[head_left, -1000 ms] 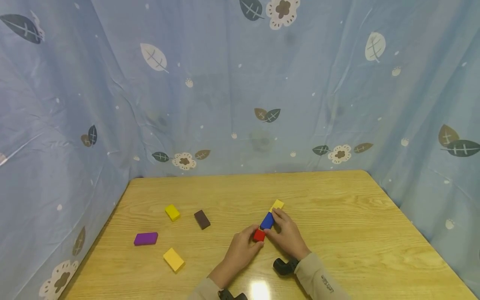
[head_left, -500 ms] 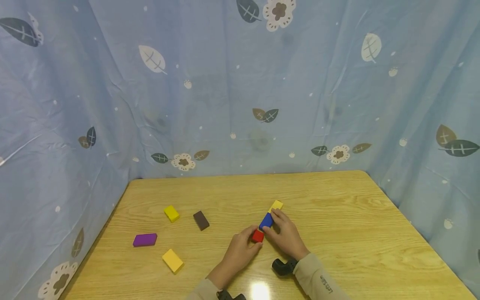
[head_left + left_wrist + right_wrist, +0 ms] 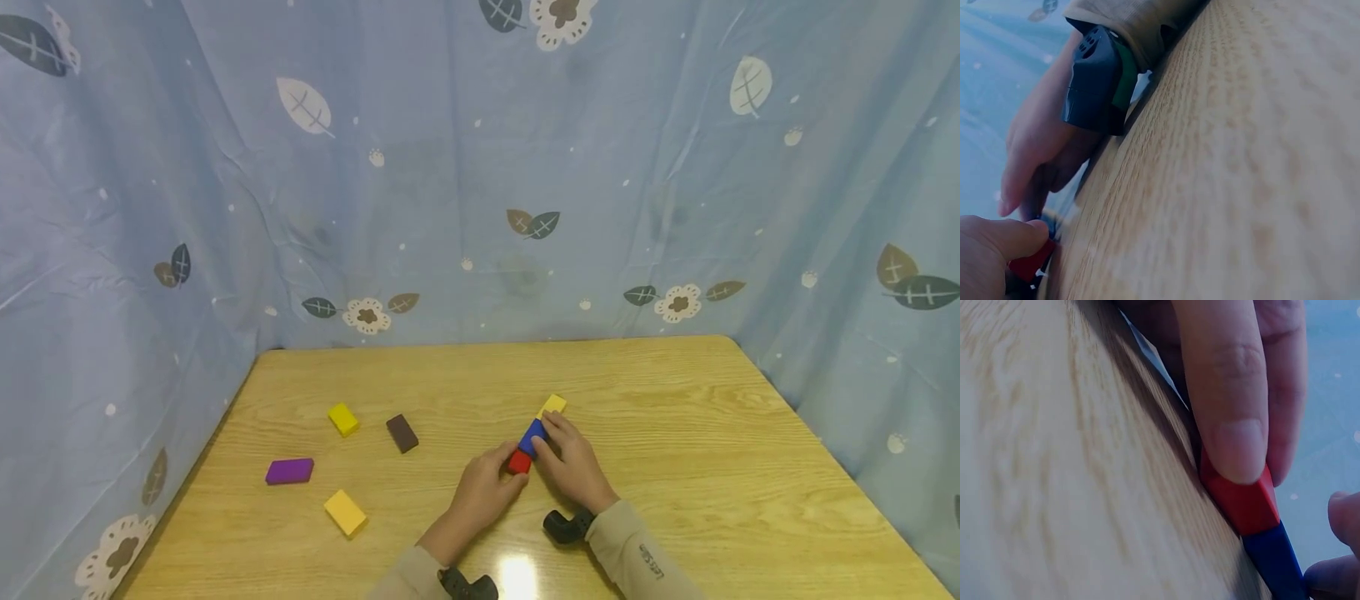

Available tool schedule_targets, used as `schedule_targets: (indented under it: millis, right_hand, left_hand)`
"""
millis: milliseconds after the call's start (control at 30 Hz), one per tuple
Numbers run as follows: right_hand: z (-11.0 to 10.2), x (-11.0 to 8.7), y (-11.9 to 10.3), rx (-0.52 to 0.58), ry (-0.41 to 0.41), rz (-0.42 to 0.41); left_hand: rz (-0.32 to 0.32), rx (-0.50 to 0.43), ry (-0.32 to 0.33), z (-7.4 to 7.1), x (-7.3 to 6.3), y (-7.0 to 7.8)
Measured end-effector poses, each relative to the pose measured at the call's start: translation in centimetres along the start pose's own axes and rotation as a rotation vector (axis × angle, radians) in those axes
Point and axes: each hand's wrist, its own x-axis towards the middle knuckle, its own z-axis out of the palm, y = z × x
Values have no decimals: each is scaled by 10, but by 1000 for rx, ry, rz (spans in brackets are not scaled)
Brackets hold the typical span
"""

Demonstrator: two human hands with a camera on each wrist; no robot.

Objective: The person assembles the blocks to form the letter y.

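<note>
My left hand (image 3: 480,493) pinches a small red block (image 3: 519,462) between thumb and forefinger, low at the table. In the right wrist view that red block (image 3: 1244,500) meets the end of a blue block (image 3: 1275,559). My right hand (image 3: 579,468) is over the blue block (image 3: 530,436); one fingertip touches it, while the thumb (image 3: 1342,515) stands apart from it. Beyond the blue block a yellow block (image 3: 555,403) carries on the same slanting row, partly covered by the right fingers. In the left wrist view the left thumb (image 3: 1025,239) covers part of the red block.
On the left of the wooden table (image 3: 712,450) lie a bright yellow block (image 3: 343,419), a dark brown block (image 3: 402,433), a purple block (image 3: 289,471) and an orange-yellow block (image 3: 346,512). A blue patterned curtain (image 3: 450,167) hangs around the back and sides.
The red block has moved slightly up and right, and its gap to the blue block has closed. The right thumb has shifted away from the joint between them.
</note>
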Motion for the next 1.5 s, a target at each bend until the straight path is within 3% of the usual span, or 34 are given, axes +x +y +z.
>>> schedule_targets:
  millis: [400,733,1067,1500]
  right_hand:
    - [1,1,-2,-28,-5,-2]
    - [0,0,-3,-69,-29,-15]
    - [1,-1,-3,-82,3,-29]
    - [0,-1,-6,-89,-69,21]
  left_hand:
    - [-4,57,-30,1,4,-1]
    - [-9,60,-42,4,3,-3]
    - [-16,50,-43,3,1,-3]
    - [-4,82,-69,2,0,-3]
